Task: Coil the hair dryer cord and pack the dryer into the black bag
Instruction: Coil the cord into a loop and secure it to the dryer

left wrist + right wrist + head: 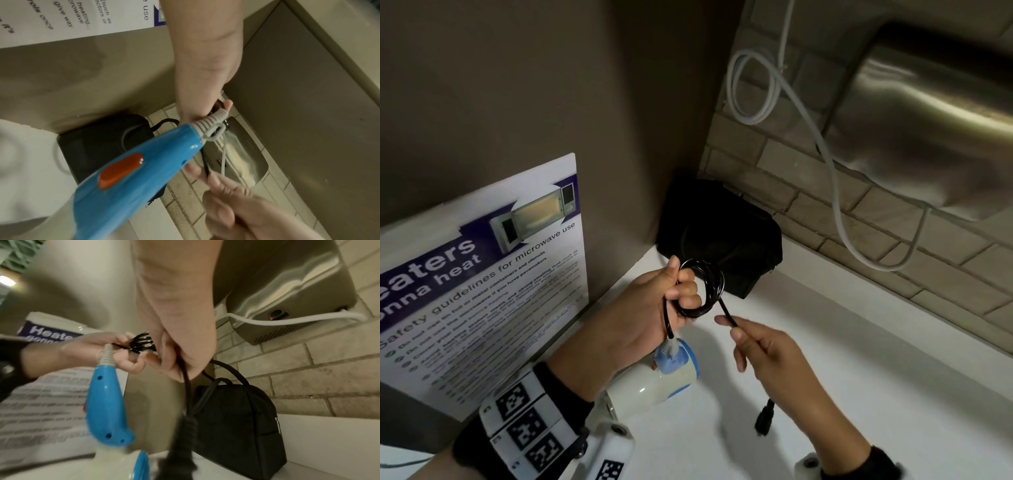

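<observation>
Mid-frame, left hand (654, 305) grips coiled cord (703, 287), right hand (763, 346) fingers pinch its tail; next wrap needs slack.

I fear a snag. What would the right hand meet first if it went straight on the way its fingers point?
Likely the cord coil held in the left hand; the right hand points along the cord toward it. Depth is unclear.

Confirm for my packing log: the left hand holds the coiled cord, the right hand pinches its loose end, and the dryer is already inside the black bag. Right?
Not quite: the dryer hangs outside the black bag, shown by the right wrist view. The left hand holds the coiled cord; the right hand pinches its loose end.
</observation>
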A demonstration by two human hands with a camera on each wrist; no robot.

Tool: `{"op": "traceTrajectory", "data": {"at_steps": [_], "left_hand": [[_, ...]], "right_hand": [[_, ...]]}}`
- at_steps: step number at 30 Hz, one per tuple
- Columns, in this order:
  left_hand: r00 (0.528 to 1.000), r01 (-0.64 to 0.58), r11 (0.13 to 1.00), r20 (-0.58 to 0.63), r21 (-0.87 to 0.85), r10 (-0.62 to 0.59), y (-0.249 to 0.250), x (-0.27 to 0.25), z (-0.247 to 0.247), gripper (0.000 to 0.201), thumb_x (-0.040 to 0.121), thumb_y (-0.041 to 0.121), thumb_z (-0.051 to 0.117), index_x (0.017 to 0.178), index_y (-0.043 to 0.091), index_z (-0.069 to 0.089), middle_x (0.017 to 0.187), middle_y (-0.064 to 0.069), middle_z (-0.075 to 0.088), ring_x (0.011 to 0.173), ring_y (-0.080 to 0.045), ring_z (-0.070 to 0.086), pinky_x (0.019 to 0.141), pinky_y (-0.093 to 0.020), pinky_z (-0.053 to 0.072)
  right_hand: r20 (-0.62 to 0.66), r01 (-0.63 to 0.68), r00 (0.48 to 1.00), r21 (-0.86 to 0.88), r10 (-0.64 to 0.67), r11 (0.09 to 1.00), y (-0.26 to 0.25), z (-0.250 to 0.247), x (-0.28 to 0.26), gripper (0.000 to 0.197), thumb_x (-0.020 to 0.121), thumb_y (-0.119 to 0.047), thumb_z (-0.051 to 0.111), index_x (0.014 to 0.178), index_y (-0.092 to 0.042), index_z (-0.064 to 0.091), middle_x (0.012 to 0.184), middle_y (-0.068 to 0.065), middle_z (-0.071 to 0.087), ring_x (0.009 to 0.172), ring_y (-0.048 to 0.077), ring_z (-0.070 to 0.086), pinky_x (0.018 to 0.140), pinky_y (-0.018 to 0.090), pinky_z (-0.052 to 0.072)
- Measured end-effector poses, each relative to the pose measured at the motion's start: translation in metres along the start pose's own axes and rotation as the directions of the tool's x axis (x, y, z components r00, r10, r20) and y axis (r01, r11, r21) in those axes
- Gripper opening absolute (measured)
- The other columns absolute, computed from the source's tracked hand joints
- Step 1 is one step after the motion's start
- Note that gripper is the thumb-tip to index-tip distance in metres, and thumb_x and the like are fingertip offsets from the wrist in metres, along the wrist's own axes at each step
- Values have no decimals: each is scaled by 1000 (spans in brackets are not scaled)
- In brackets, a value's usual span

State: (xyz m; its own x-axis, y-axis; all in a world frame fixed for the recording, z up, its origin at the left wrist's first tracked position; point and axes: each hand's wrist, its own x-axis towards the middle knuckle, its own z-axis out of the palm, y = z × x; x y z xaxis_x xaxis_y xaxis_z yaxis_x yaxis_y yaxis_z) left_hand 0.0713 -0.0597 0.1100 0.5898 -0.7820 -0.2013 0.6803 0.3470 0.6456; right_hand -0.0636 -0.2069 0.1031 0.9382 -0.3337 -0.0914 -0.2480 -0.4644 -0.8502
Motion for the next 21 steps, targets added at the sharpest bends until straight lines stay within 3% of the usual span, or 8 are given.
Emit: {"op": "traceTrajectory", "data": {"at_steps": [4,7,8,10,12,14,18,21], "left_hand": [[989,-107,994,-108,-15,105,3,2,2,34,101,28,35,73,12,46,55,4,52,54,-11,56,66,-25,50],[974,-160,973,-134,165,183,-3,4,2,36,101,30,32,82,5,49,68,-4,73,66,-17,71,82,-33,50],[972,-167,950,-114,265,203,-6,3,3,41,101,32,29,90,-2,49,76,-6,76,74,-19,74,89,-36,47],[968,-180,867,-71,464,239,-11,3,6,54,102,35,24,106,-15,43,91,-6,77,87,-20,73,101,-36,42],[965,-185,799,-49,572,258,-16,3,12,54,102,35,22,103,-15,42,94,-4,77,88,-19,73,102,-32,43],[964,-188,767,-35,614,264,-21,2,19,46,102,35,23,85,-4,42,88,-3,77,83,-20,74,97,-33,47],[962,-137,654,-56,744,266,-29,-3,27,42,101,37,30,76,10,51,60,7,67,66,-7,67,75,-26,48],[986,-112,701,-7,705,164,-28,-7,25,45,101,40,29,74,9,49,46,4,46,56,-14,61,73,-28,45]], "right_hand": [[44,89,996,-312,-79,946,17,15,-24,40,97,-25,43,130,-46,48,55,-16,49,57,4,49,65,15,42],[142,123,988,-527,-55,841,11,23,-43,54,87,-39,21,138,-52,29,96,-9,65,83,17,62,76,25,47],[119,149,988,-600,-97,786,7,25,-47,52,85,-41,18,135,-50,30,101,-9,66,83,16,63,72,24,48],[79,181,981,-696,-176,695,-6,25,-52,36,86,-41,26,117,-44,43,83,-16,69,57,7,62,49,17,46],[18,238,946,-713,-323,660,-20,20,-54,20,90,-35,34,99,-41,50,64,-16,64,41,7,54,34,15,38],[39,306,915,-713,-401,630,-35,14,-51,17,84,-31,42,93,-38,55,59,-11,58,42,12,53,33,16,38],[-59,308,884,-673,-464,673,-62,-4,-29,19,85,-30,45,83,-26,64,67,-8,61,52,16,58,44,26,47],[-160,269,883,-596,-441,756,-65,-14,-4,19,92,-30,51,80,-18,62,79,-3,57,61,18,57,53,33,49]]}}
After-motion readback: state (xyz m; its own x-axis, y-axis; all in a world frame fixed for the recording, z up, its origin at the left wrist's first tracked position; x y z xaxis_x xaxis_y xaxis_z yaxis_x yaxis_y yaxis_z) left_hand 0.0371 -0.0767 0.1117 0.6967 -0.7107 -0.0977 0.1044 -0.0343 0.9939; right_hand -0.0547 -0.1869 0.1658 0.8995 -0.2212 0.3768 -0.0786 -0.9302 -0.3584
